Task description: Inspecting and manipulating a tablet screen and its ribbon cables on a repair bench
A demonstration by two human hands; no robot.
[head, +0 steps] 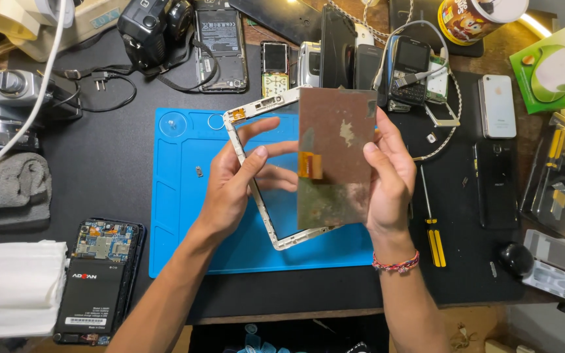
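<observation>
Centrally in the frame, both hands hold a taken-apart tablet above a smooth blue silicone mat (184, 196). The left hand (240, 180) grips the thin white plastic frame (246, 153) on its left edge, thumb on the front and fingers curled behind it; the glass inside the frame is clear, so the fingers show through. The right hand (387, 173) clasps the flat rectangular display panel (335, 157) by its right edge. The panel's back is dull metal, stained and patchy, with a short orange ribbon cable (311, 165) folded at its left side. The panel lies over the right half of the frame, touching it. On that wrist sits a braided, many-coloured bracelet (395, 263).

At lower left a phone with its back cover off (99, 278) shows a blue circuit board and a black battery, beside a folded white cloth (14, 287). Right of the mat lies a slim screwdriver with a yellow handle (431, 229), and a white phone (497, 106) rests at upper right on the matte black table (119, 163).
</observation>
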